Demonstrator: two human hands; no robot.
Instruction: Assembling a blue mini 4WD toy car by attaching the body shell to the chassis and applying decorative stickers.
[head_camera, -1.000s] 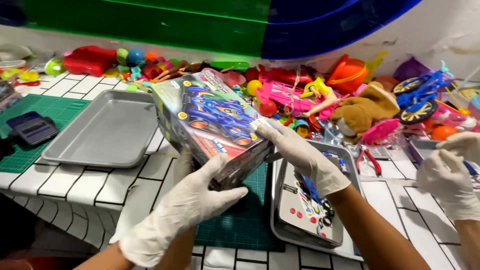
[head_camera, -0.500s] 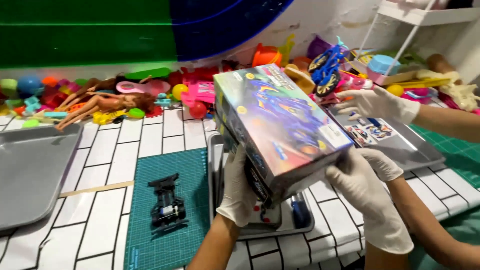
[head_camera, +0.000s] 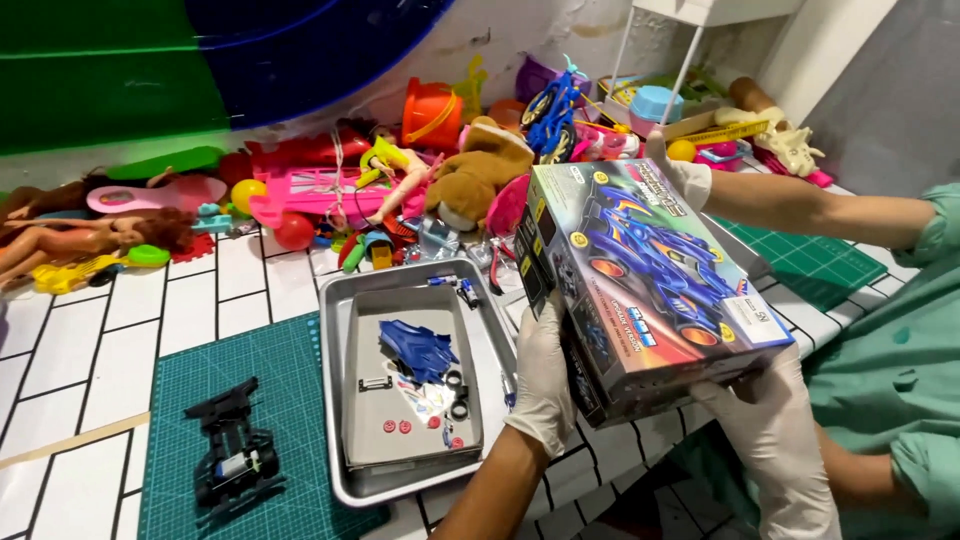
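Two gloved hands, left hand (head_camera: 545, 375) and right hand (head_camera: 770, 440), grip clamped on one toy-car box (head_camera: 640, 285).

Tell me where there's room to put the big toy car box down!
Bare white tiles lie left of the metal tray, between the dolls and the green cutting mat. The mat beside the black toy chassis is partly free. The toy pile along the wall is crowded.

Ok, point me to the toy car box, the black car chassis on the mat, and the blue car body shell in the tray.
toy car box (head_camera: 650, 270): head view, on its printed top face.
black car chassis (head_camera: 235, 452): head view, on the middle of its frame.
blue car body shell (head_camera: 415, 348): head view, on the centre of the shell.
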